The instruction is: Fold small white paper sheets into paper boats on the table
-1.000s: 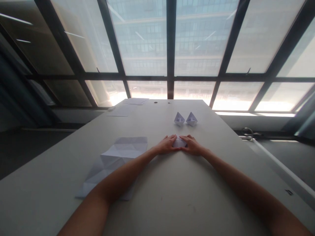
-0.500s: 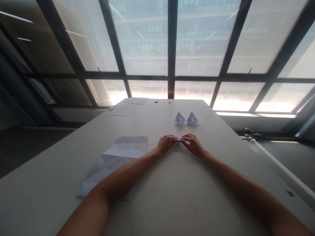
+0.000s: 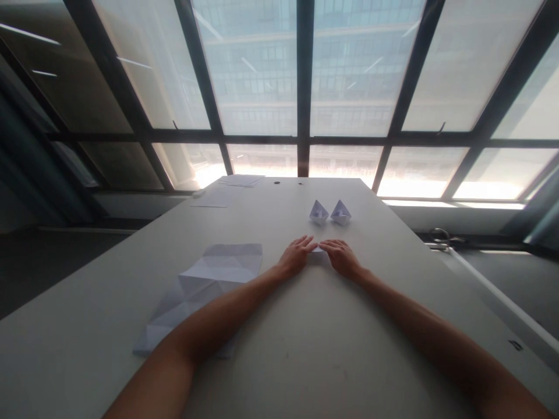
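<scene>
A small piece of folded white paper [image 3: 317, 250] lies on the table, mostly covered by my fingers. My left hand [image 3: 297, 256] rests on its left side with the fingers stretched out flat. From the right, my right hand [image 3: 343, 256] presses on the other side, its fingers extended and lying low. The two hands nearly meet over the paper. Just beyond them stand two folded paper boats, the left boat [image 3: 318, 213] and the right boat [image 3: 340, 213], side by side and upright.
Creased, unfolded white paper [image 3: 222, 265] lies left of my hands, partly under my left forearm. Flat white sheets [image 3: 212, 196] are at the table's far left. Large windows [image 3: 262, 70] rise behind the white table [image 3: 283, 361]. A white rail [image 3: 498, 297] runs along the right.
The folded paper was pinched between both hands, seen edge-on. Now it is lower, pressed against the table, and my fingers have straightened over it. The paper boats have not moved.
</scene>
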`<state>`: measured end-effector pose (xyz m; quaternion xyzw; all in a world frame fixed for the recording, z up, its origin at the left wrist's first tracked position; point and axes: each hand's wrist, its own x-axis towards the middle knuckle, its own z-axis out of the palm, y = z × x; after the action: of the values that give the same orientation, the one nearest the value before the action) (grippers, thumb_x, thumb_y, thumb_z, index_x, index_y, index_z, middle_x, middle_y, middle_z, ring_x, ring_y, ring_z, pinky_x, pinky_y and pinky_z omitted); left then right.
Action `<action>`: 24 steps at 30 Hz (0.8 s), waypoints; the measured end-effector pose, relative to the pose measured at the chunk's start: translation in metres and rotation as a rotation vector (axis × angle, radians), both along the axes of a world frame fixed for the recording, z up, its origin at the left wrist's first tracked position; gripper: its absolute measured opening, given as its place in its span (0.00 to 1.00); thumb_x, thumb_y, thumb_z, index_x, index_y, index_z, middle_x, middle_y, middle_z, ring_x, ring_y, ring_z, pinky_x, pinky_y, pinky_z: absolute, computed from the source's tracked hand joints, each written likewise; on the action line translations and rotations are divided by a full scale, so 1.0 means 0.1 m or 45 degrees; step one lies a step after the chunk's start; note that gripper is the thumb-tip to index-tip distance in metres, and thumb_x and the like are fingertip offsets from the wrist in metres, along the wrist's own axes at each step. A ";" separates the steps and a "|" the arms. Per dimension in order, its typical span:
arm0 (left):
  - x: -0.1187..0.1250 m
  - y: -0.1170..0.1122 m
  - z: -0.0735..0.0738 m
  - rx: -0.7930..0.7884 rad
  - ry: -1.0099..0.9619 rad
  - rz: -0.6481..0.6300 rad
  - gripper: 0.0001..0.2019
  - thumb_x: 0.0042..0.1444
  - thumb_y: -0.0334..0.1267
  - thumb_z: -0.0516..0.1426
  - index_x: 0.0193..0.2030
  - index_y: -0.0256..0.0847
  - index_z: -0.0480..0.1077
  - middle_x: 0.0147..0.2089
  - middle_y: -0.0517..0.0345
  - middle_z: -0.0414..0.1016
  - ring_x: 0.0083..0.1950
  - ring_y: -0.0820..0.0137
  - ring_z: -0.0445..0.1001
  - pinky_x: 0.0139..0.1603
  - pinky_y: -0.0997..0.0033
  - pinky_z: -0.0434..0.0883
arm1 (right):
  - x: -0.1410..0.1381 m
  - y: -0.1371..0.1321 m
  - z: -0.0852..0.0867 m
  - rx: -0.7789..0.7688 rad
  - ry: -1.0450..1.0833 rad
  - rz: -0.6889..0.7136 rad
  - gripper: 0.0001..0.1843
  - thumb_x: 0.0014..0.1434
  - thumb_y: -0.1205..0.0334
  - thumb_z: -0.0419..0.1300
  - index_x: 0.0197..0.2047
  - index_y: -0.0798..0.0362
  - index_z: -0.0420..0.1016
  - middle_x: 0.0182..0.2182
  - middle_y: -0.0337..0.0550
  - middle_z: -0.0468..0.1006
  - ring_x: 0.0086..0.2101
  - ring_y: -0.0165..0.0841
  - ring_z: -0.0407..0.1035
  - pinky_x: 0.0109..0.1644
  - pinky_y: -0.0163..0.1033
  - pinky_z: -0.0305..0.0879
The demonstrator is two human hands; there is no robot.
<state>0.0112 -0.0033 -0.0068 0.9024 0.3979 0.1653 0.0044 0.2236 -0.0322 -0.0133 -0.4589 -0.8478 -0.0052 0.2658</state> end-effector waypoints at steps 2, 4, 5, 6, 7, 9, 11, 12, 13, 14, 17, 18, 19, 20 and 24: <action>-0.01 0.03 -0.04 -0.069 0.057 -0.009 0.29 0.61 0.25 0.47 0.68 0.47 0.61 0.73 0.57 0.56 0.73 0.63 0.53 0.72 0.57 0.53 | 0.01 0.03 -0.06 -0.041 -0.039 0.001 0.25 0.66 0.69 0.46 0.63 0.49 0.69 0.58 0.48 0.73 0.59 0.40 0.65 0.64 0.49 0.57; -0.02 0.04 -0.08 -0.147 0.090 -0.020 0.30 0.62 0.29 0.47 0.71 0.46 0.56 0.73 0.56 0.55 0.73 0.62 0.52 0.72 0.55 0.52 | 0.04 0.06 -0.12 -0.092 -0.069 0.003 0.27 0.65 0.70 0.46 0.65 0.51 0.67 0.61 0.49 0.71 0.61 0.40 0.63 0.66 0.49 0.56; -0.02 0.04 -0.09 -0.174 0.100 -0.028 0.29 0.63 0.32 0.47 0.71 0.46 0.55 0.73 0.55 0.55 0.73 0.61 0.52 0.72 0.53 0.51 | 0.05 0.07 -0.14 -0.121 -0.082 0.006 0.28 0.65 0.70 0.46 0.66 0.52 0.66 0.62 0.49 0.69 0.62 0.40 0.61 0.66 0.49 0.55; -0.02 0.04 -0.10 -0.187 0.106 -0.039 0.28 0.65 0.36 0.47 0.72 0.45 0.53 0.73 0.54 0.54 0.74 0.61 0.52 0.72 0.52 0.50 | 0.06 0.08 -0.16 -0.149 -0.096 0.010 0.29 0.64 0.71 0.46 0.67 0.52 0.64 0.63 0.49 0.67 0.63 0.40 0.59 0.67 0.49 0.53; -0.02 0.04 -0.11 -0.190 0.110 -0.053 0.28 0.66 0.42 0.47 0.72 0.44 0.52 0.74 0.53 0.53 0.74 0.60 0.51 0.72 0.51 0.49 | 0.08 0.09 -0.17 -0.177 -0.109 0.011 0.30 0.63 0.71 0.47 0.68 0.52 0.63 0.64 0.48 0.65 0.65 0.39 0.57 0.68 0.50 0.51; -0.02 0.04 -0.12 -0.182 0.112 -0.078 0.30 0.68 0.51 0.45 0.73 0.43 0.51 0.74 0.51 0.51 0.74 0.58 0.48 0.72 0.51 0.47 | 0.09 0.09 -0.18 -0.232 -0.138 0.008 0.32 0.62 0.70 0.48 0.70 0.52 0.58 0.67 0.47 0.60 0.66 0.39 0.53 0.70 0.51 0.47; -0.02 0.03 -0.12 -0.191 0.117 -0.082 0.31 0.68 0.55 0.42 0.73 0.43 0.50 0.75 0.50 0.50 0.75 0.58 0.47 0.72 0.50 0.46 | 0.09 0.08 -0.18 -0.273 -0.158 0.001 0.33 0.63 0.66 0.49 0.71 0.52 0.55 0.69 0.47 0.57 0.68 0.39 0.49 0.70 0.53 0.44; -0.03 0.04 -0.12 -0.202 0.122 -0.079 0.31 0.69 0.55 0.40 0.73 0.44 0.50 0.75 0.50 0.49 0.75 0.58 0.47 0.72 0.51 0.46 | 0.08 0.07 -0.17 -0.284 -0.161 -0.002 0.32 0.64 0.62 0.50 0.71 0.52 0.54 0.69 0.48 0.56 0.68 0.40 0.49 0.70 0.53 0.43; -0.03 0.04 -0.11 -0.213 0.127 -0.073 0.30 0.69 0.54 0.39 0.73 0.44 0.49 0.75 0.50 0.49 0.75 0.59 0.47 0.72 0.51 0.46 | 0.07 0.07 -0.16 -0.291 -0.161 -0.001 0.32 0.66 0.58 0.50 0.72 0.52 0.54 0.69 0.48 0.55 0.68 0.40 0.48 0.70 0.53 0.43; -0.03 0.04 -0.11 -0.222 0.135 -0.074 0.29 0.70 0.54 0.38 0.73 0.45 0.49 0.75 0.51 0.49 0.75 0.59 0.47 0.72 0.51 0.46 | 0.06 0.06 -0.15 -0.294 -0.155 -0.001 0.31 0.67 0.55 0.49 0.71 0.51 0.54 0.69 0.48 0.55 0.68 0.40 0.48 0.70 0.53 0.43; -0.05 0.03 -0.08 -0.229 0.173 -0.118 0.30 0.70 0.55 0.37 0.74 0.47 0.46 0.76 0.52 0.44 0.76 0.57 0.42 0.72 0.48 0.43 | 0.02 0.06 -0.13 -0.297 -0.110 -0.068 0.28 0.71 0.51 0.44 0.69 0.50 0.59 0.68 0.49 0.59 0.67 0.40 0.50 0.70 0.54 0.45; -0.06 0.02 -0.07 -0.230 0.192 -0.143 0.31 0.69 0.57 0.38 0.74 0.48 0.44 0.76 0.53 0.42 0.76 0.56 0.40 0.72 0.47 0.42 | 0.01 0.07 -0.13 -0.299 -0.096 -0.114 0.26 0.71 0.53 0.42 0.68 0.50 0.62 0.67 0.50 0.61 0.67 0.41 0.52 0.69 0.54 0.46; -0.06 0.02 -0.06 -0.233 0.211 -0.169 0.32 0.68 0.58 0.39 0.75 0.49 0.43 0.77 0.54 0.41 0.76 0.55 0.38 0.72 0.45 0.40 | 0.00 0.07 -0.13 -0.301 -0.086 -0.162 0.26 0.71 0.55 0.42 0.66 0.51 0.65 0.66 0.51 0.62 0.66 0.41 0.53 0.69 0.53 0.47; -0.06 0.01 -0.05 -0.238 0.226 -0.190 0.33 0.67 0.60 0.40 0.75 0.50 0.41 0.77 0.54 0.40 0.76 0.55 0.37 0.72 0.43 0.39 | -0.02 0.08 -0.12 -0.302 -0.083 -0.204 0.25 0.71 0.56 0.41 0.65 0.51 0.67 0.66 0.52 0.63 0.66 0.41 0.53 0.69 0.53 0.47; -0.04 -0.01 -0.04 -0.258 0.222 -0.210 0.32 0.68 0.59 0.38 0.75 0.52 0.39 0.76 0.57 0.41 0.76 0.55 0.39 0.71 0.41 0.39 | -0.05 0.08 -0.11 -0.321 -0.128 -0.242 0.27 0.70 0.54 0.46 0.67 0.53 0.62 0.67 0.55 0.59 0.67 0.44 0.50 0.69 0.55 0.45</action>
<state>0.0074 -0.0041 -0.0111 0.9379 0.3359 0.0446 0.0743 0.2189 -0.0247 -0.0241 -0.5661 -0.8066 0.0533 0.1617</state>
